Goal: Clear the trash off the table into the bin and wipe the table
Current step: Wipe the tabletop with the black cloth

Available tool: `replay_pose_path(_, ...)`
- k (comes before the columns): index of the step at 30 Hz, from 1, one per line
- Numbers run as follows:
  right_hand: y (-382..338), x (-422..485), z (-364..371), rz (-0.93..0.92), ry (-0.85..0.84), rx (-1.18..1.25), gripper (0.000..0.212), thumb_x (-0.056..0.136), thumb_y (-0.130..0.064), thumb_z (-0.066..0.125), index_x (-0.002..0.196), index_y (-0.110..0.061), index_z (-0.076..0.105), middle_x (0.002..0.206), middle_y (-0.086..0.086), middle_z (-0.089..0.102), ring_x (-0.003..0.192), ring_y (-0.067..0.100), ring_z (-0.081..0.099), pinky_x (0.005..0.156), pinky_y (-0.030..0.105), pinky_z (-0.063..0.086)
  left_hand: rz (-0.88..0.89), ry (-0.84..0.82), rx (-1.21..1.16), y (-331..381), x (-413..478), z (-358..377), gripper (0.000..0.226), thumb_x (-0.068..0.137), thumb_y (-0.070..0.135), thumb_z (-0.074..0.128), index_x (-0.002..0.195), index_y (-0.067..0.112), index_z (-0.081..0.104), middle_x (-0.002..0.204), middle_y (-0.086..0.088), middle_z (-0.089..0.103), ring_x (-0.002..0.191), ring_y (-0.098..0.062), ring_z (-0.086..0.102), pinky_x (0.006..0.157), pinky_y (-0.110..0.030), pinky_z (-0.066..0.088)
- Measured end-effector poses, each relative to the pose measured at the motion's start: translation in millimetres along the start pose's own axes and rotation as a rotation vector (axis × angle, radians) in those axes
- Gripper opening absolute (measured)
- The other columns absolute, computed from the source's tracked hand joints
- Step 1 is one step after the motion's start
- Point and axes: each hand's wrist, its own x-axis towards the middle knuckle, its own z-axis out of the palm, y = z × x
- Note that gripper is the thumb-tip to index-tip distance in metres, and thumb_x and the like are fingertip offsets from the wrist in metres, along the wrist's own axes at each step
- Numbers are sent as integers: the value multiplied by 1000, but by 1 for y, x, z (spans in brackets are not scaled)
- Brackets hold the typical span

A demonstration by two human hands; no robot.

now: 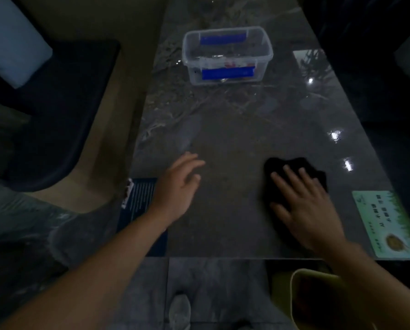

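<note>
So the room was pretty dim, and the dark marble table [223,129] had glare spots on its right side. A green card [387,222] lay at the near right corner, a dark leaflet [142,196] at the near left. The right hand [306,206] pressed flat, fingers spread, on a black cloth [292,167]. The left hand [177,186] hovered open, holding nothing. A clear plastic box [227,55] with 2 blue strips sat farther back, contents blurry. The yellowish bin [301,282] stood below the table's near edge.
</note>
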Motion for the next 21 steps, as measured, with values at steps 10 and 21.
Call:
replay_pose_path(10,-172,-15,26,-185,-8,64,71,97,-66,34,159,-33,30,168,4,22,155,36,15,122,54,14,-20,-62,639,-55,-58,-44,61,101,49,25,153,18,29,165,-6,14,153,-21,4,124,-43,4)
replay_pose_path(21,-146,59,9,171,-42,97,75,98,-68,27,163,-36,7,171,2,-4,156,32,-7,125,51,-1,-17,-56,648,-59,-59,-40,64,98,48,22,151,15,33,163,-10,22,152,-25,11,124,-47,11)
